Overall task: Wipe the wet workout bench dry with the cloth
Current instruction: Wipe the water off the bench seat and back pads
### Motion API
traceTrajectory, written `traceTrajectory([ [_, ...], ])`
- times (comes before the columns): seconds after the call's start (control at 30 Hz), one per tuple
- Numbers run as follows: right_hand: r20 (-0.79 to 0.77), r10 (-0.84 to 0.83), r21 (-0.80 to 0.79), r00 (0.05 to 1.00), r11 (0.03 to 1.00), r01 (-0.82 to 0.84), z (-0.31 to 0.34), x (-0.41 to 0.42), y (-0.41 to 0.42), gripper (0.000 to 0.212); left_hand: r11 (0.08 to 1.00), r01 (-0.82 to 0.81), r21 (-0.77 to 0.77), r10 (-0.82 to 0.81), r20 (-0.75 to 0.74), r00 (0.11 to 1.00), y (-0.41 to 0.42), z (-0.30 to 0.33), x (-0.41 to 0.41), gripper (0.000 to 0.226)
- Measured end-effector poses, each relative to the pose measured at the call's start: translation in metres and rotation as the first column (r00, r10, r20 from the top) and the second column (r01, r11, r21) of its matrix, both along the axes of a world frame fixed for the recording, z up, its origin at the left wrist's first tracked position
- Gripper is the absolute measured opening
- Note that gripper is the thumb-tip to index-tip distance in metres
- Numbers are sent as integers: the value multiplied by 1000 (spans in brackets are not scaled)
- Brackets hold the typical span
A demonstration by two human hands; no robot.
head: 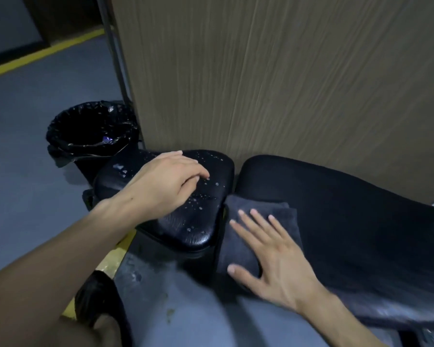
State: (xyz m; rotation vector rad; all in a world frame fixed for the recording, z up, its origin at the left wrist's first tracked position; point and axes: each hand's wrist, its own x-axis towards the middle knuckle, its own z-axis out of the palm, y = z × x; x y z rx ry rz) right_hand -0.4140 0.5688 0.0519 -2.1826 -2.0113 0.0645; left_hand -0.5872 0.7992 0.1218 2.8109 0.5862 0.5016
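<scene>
Workout bench (336, 221) in two black pads, set against a wood-grain panel (286, 71). Long back pad (361, 234) to the right looking matte and free of visible drops, probably wiped already, though dim light and blur make that uncertain. Small seat pad (186, 221) to the left speckled with water beads across its top and near edge, plainly not yet dried.

Dark folded cloth (248, 221) lying on the near end of the back pad, draped partly over the gap between the pads. Right hand (273, 254) pressing flat on the cloth, fingers straight and spread wide, thumb out to the side, nothing gripped. Left hand (166, 186) over the seat pad, fingers loosely curled, tips touching or just above the wet surface, holding nothing.

Roughly midway by this reading: one pad seemingly done, the seat pad left, plus perhaps the edges and the gap.

Lined waste bin (90, 131) on the grey floor (35, 108) beyond the seat pad, yellow floor line (35, 56) further off.

No brand, label or readable writing anywhere in view
</scene>
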Motion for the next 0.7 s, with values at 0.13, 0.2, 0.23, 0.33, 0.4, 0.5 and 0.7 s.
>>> traceTrajectory([
  [0.13, 41, -30, -36, 999, 999, 31, -3, -4, -4, 76, 995, 98, 3, -98, -19, 995, 16, 1, 15, 33],
  [0.2, 15, -140, -35, 990, 990, 140, 0, 12, 23, 76, 989, 147, 9, -147, -9, 989, 20, 1, 23, 31],
  [0.23, -1, -223, -39, 975, 974, 223, 1, 19, 39, 78, 985, 170, 13, -170, -1, 986, 21, 1, 24, 29],
  [0.33, 18, -417, -40, 908, 908, 418, -4, 19, 69, 76, 974, 225, 10, -225, 23, 974, 24, 0, 27, 28],
  [0.4, 20, -443, -7, 897, 897, 443, -7, -2, 58, 72, 962, 273, -3, -273, 28, 962, 31, -2, 27, 28],
  [0.5, 17, -471, 43, 882, 882, 470, -8, -49, 6, 66, 947, 316, -47, -314, 44, 948, 45, -3, 31, 27],
  [0.7, 50, -615, 73, 787, 788, 611, -23, -103, -32, 71, 929, 360, -89, -351, 102, 931, 62, -1, 32, 27],
])
